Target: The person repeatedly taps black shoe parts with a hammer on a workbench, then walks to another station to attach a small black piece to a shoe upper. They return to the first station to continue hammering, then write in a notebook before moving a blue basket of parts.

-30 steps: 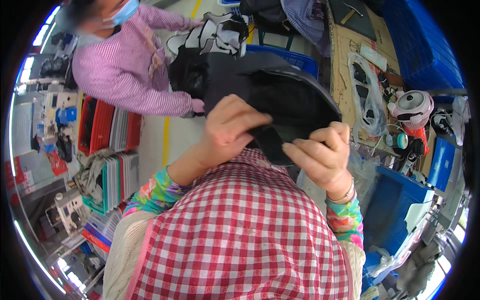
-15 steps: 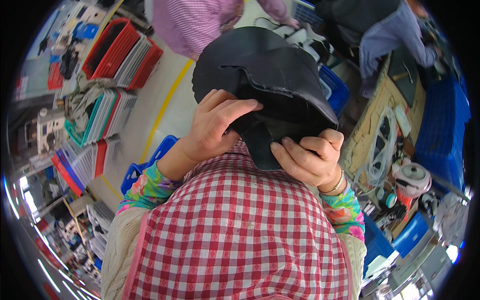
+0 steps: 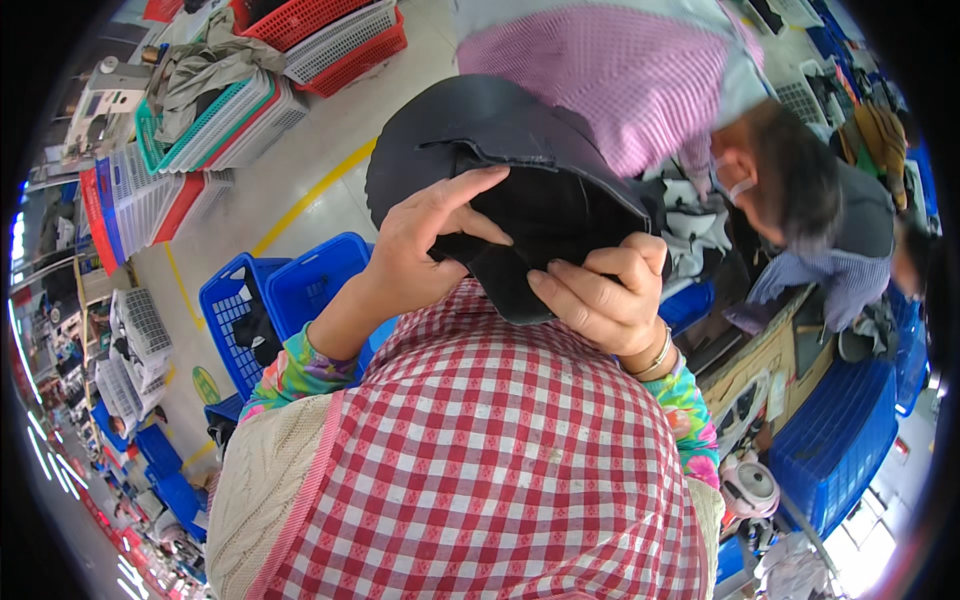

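at the black upper (image 3: 480,115), our left hand (image 3: 415,235) now spreads its fingers wider than before, touching the opening's edge; our right hand (image 3: 610,295) pinches its near rim. we hold it before our apron (image 3: 490,450); blue baskets (image 3: 345,252) stand left, a co-worker (image 3: 610,90) bends beyond.

We record the left hand's (image 3: 415,245) forefinger and thumb, earlier close together, now spread at the opening of the black piece (image 3: 480,115); the pink-checked co-worker (image 3: 620,85), first at upper left, now bends at upper right; blue baskets (image 3: 345,264) have entered our view; the fan (image 3: 748,487) sits lower.
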Demonstrator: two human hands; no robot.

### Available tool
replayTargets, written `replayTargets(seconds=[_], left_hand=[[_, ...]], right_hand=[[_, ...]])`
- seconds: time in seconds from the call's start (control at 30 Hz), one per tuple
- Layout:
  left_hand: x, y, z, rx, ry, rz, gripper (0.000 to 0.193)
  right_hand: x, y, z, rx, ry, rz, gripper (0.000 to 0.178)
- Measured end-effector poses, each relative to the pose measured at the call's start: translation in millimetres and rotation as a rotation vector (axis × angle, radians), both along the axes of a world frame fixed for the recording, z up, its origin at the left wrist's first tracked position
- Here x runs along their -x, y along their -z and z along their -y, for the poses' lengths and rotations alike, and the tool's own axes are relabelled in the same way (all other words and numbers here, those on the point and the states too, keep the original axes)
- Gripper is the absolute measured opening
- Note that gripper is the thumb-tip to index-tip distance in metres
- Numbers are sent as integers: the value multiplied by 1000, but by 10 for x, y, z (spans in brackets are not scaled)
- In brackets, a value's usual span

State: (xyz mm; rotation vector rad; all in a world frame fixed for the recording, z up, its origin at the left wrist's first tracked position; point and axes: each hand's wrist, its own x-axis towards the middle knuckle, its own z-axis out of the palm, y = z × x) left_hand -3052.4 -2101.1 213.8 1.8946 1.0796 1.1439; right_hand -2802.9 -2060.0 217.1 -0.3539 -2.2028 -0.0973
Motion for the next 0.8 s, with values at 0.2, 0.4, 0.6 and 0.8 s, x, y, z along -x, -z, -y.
replayTargets(seconds=[0.2,0.4,0.6,0.8], left_hand=[[1046,-50,-1066,199,18,-21,57],[2192,-338,-2084,289,67,-91,34],[2925,-399,-2531,304,-47,-60,18],[3422,-258,-2799,347,-327,-112,20]], right_hand=[[1060,27,-1176,270,-30,-50,34],[2201,-175,-2253,401,-101,-34,38],[3006,-246,-2955,686,-203,26,25],[3742,-29,-3453,1333,-234,-56,23]])
